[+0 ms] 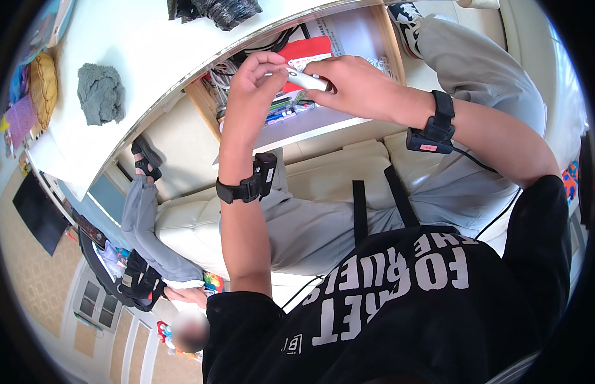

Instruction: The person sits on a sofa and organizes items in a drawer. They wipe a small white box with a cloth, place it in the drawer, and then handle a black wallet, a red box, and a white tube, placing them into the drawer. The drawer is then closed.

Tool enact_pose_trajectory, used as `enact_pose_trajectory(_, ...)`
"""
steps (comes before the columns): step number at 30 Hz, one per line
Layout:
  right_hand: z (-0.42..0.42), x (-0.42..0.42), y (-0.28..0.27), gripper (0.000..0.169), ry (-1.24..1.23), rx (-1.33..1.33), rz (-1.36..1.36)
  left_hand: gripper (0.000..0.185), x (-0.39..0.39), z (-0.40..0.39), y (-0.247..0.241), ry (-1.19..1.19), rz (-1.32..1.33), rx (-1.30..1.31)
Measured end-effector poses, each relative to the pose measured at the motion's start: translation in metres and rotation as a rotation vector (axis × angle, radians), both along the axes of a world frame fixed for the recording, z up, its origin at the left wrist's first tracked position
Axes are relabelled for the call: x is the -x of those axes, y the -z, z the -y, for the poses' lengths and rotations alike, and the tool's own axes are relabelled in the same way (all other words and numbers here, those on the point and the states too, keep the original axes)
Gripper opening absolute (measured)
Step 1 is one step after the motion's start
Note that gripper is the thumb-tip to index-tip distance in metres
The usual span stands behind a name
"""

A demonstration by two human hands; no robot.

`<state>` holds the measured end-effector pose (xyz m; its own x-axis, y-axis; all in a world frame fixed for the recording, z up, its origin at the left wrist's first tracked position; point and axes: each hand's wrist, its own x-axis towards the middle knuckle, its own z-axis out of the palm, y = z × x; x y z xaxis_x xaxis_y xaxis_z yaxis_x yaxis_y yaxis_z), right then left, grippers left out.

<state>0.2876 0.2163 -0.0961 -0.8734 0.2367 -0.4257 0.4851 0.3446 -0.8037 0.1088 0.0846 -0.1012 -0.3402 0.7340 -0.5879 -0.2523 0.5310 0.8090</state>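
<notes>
Over a pulled-out drawer (321, 119), I hold a small white handheld device (307, 79) with a rounded body and a dark mark near one end. My left hand (258, 79) pinches its left end between thumb and fingers. On the other end, my right hand (347, 84) has it between thumb and forefinger. Below the hands, the drawer holds a red packet (309, 46) bearing writing, several pens (279, 115), white cables (223, 72) and dark cables (278, 44). Part of the drawer's contents is hidden behind my hands.
A crumpled grey cloth (100, 93) and a black plastic bag (220, 10) lie on the white tabletop (148, 43). A cream sofa (335, 170) is beneath me. Another person's leg (141, 216) is at the left. Black wrist straps (239, 189) carry small boxes, one with a cable.
</notes>
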Motion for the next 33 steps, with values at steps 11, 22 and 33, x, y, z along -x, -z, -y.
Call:
enact_pose_trajectory(11, 0.003, -0.007, 0.011, 0.041, -0.129, -0.311, -0.110, 0.025, -0.002, 0.002, -0.002, 0.107, -0.027, 0.097)
enact_pose_trajectory(22, 0.003, -0.007, 0.011, 0.038, -0.140, -0.280, -0.132, 0.028, 0.000, 0.005, 0.005, 0.100, 0.052, 0.048)
enact_pose_trajectory(33, 0.004, -0.004, 0.007, 0.034, -0.068, -0.142, -0.123, 0.025, 0.001, 0.006, -0.002, 0.096, 0.063, -0.043)
